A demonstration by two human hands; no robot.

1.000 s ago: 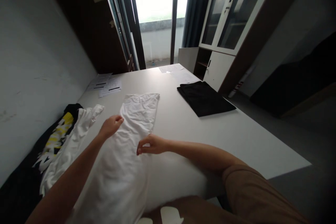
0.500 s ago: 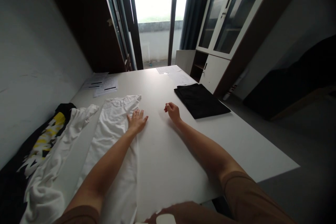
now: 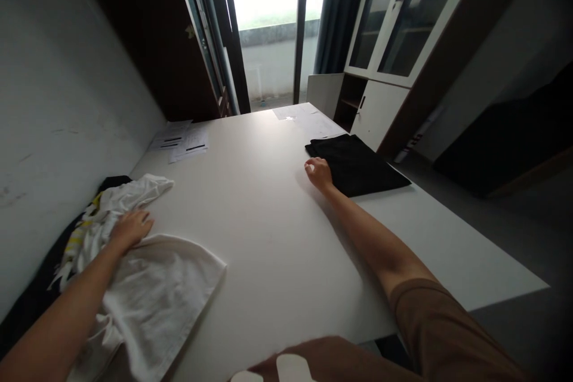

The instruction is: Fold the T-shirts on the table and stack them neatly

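Note:
My left hand (image 3: 133, 228) is at the left side of the table, closed on a white garment (image 3: 163, 286). That garment is bunched up under the hand, and a flat part with a straight hem spreads toward me. Behind the hand a second piece of white cloth (image 3: 145, 186) lies crumpled, partly over a black garment with a yellow and white print (image 3: 80, 237). My right hand (image 3: 319, 173) is curled closed at the left edge of a folded black cloth (image 3: 364, 164), with nothing visible in its fingers. Whether it touches the cloth I cannot tell.
The white table (image 3: 250, 209) runs away toward a glass door. Printed papers (image 3: 190, 144) lie at its far left, and another sheet (image 3: 313, 122) lies at the far right. A white cabinet (image 3: 380, 110) stands past the right edge, with one lower door open.
My left hand has moved left and the white garment with it, going from laid out lengthwise to bunched. My right hand is now closer to the black cloth. The view has shifted slightly.

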